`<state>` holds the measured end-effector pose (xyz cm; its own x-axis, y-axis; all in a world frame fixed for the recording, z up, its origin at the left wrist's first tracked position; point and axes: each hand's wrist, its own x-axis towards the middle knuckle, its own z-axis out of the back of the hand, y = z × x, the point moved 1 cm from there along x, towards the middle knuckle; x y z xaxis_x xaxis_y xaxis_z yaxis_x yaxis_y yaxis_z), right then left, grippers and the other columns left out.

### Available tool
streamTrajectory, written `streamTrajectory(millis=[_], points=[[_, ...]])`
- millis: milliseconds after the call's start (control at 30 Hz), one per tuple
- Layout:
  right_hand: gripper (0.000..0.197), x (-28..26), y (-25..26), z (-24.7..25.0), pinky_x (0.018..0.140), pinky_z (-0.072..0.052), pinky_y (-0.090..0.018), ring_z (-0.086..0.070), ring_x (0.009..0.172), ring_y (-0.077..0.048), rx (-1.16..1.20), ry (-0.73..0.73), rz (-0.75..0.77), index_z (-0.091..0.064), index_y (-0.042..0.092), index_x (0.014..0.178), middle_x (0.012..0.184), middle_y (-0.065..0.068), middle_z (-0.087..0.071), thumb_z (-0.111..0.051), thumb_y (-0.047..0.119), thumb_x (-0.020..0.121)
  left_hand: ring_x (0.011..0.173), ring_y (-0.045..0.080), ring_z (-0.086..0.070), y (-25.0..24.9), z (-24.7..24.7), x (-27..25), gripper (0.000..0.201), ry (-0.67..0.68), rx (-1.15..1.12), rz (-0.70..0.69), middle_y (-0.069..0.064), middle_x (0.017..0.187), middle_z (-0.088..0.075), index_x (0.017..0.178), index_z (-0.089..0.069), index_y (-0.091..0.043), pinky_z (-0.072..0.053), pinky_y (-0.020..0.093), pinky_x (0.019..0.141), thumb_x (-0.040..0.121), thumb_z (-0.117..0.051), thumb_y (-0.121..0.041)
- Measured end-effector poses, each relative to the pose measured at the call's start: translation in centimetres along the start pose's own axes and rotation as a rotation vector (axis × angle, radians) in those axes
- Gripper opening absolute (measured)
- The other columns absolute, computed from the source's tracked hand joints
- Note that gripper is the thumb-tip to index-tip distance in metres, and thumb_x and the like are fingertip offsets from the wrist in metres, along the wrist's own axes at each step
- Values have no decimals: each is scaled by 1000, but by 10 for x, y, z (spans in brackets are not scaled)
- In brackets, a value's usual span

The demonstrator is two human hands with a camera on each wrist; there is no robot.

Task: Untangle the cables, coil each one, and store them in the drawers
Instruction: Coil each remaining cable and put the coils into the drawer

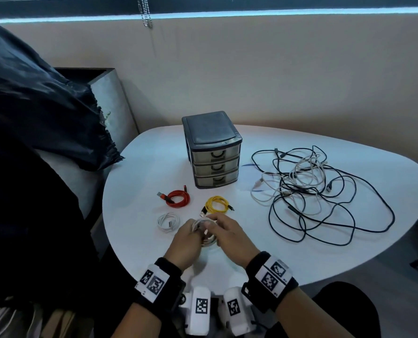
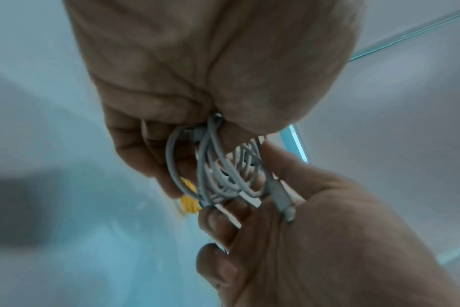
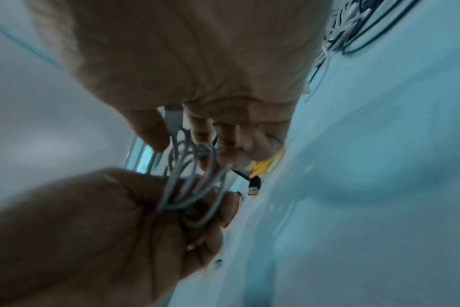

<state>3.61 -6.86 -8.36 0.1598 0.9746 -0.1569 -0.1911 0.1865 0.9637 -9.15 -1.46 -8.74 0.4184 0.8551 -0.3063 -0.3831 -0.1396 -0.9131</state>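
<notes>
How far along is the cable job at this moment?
Done: three coils lie on the table: red cable, yellow cable and a white coil. In hand: the left hand and right hand both grip another white cable, mostly looped. Left: the tangled pile of black and white cables, and storing everything; all three drawers look closed.
</notes>
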Motion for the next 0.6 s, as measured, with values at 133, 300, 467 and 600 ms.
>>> streamTrajectory(millis=[133, 300, 467, 600], points=[[32, -8, 11, -1, 82, -57, -34, -67, 89, -10, 56, -41, 104, -64, 26, 105, 95, 5, -70, -61, 52, 86, 73, 21, -62, -17, 0, -5, 17, 37, -46, -33, 21, 91, -69, 102, -58, -2, -50, 34, 66, 88, -47, -4], [33, -9, 26, 2, 56, -40, -26, -49, 57, -12, 98, -200, 133, -65, 10, 84, 63, -2, -55, -53, 36, 100, 73, 18, -60, -32, -3, -11, 15, 54, -85, -63, 14, 84, -63, 102, -56, -1, -53, 34, 70, 98, -42, 2], [22, -3, 32, 15, 51, -38, -21, -45, 55, -11, 266, -332, 89, -72, 7, 86, 59, -2, -56, -61, 22, 97, 72, 17, -65, -43, 5, -18, 25, 135, -693, 30, 10, 88, -69, 110, -70, -5, -56, 30, 73, 97, -55, -19], [18, -4, 40, 19, 38, -30, -14, -49, 48, -4, 552, -349, 12, -72, 3, 97, 66, -4, -62, -64, 18, 94, 87, 22, -73, -42, 5, -22, 33, 279, -1112, 171, 16, 105, -72, 112, -72, -1, -58, 35, 84, 88, -59, -18]])
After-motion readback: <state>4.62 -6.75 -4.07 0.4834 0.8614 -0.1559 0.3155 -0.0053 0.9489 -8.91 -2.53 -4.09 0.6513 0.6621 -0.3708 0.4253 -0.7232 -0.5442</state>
